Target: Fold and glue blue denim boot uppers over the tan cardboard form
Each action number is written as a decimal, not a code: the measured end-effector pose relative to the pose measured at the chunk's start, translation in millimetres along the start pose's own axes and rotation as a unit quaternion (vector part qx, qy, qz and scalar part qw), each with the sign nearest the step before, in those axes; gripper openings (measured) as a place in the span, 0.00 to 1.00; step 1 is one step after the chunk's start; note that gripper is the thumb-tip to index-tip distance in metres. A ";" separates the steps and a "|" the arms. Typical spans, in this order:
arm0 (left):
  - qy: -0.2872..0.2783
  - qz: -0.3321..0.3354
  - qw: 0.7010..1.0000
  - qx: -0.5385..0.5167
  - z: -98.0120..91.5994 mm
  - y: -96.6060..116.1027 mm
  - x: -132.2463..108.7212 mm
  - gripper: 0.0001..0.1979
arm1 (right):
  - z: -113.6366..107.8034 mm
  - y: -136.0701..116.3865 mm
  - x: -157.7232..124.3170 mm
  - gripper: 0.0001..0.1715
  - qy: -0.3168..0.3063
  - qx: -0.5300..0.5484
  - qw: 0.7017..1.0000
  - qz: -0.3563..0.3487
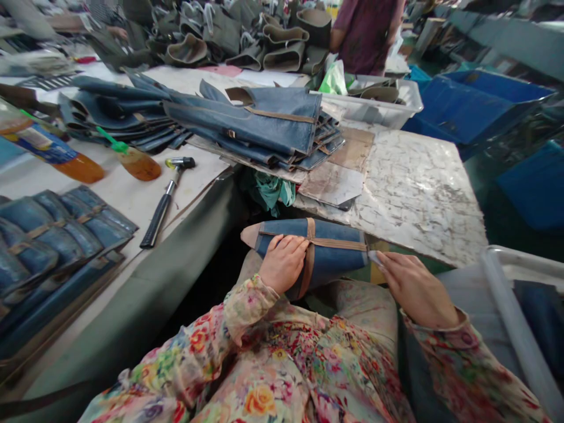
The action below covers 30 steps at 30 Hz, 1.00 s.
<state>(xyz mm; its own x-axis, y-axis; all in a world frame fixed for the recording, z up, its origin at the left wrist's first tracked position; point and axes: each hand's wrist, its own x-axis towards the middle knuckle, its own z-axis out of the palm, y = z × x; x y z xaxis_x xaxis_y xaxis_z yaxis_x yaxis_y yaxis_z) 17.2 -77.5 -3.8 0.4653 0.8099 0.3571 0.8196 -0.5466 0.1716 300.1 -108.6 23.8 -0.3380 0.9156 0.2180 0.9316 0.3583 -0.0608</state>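
Across my lap lies a blue leather boot upper point(339, 234) with tan straps crossing on it and a pale pinkish tip at its left end. My left hand point(284, 261) rests on top of it, fingers bent and pressing it down beside the crossed straps. At the upper's right end, my right hand point(412, 285) is closed, with thumb and fingers pinching a small pale piece point(374, 257) against the edge. What that piece is, I cannot make out.
Stacked blue leather uppers point(264, 120) lie ahead, and more blue pieces point(57, 229) at left. A hammer point(165, 200), a small glue bottle point(132, 160) and a larger orange bottle point(57, 150) sit left. Bins point(480, 100) stand right; a person point(365, 35) is beyond.
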 end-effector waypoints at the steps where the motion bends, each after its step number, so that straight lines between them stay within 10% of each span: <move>1: 0.000 0.001 1.000 -0.002 -0.1 0.1 0.3 0.16 | -2.1 -3.1 1.8 0.21 0.008 0.008 1.000 0.004; 11: -0.007 -0.013 1.000 0.013 -9.7 -13.2 -2.5 0.14 | 4.0 -77.9 73.7 0.20 -0.016 0.117 0.988 -0.096; 30: -0.016 -0.078 0.997 0.024 -26.7 -56.0 -29.3 0.15 | 41.9 -133.6 118.6 0.18 -0.063 0.144 0.969 -0.191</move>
<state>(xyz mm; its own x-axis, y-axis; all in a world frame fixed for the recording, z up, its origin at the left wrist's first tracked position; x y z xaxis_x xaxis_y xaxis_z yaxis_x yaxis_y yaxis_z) -51.3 -76.2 0.6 0.3399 0.8911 0.3005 0.8975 -0.4029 0.1796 130.0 -40.3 16.9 -0.6810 0.7151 0.1578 0.6658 0.6944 -0.2732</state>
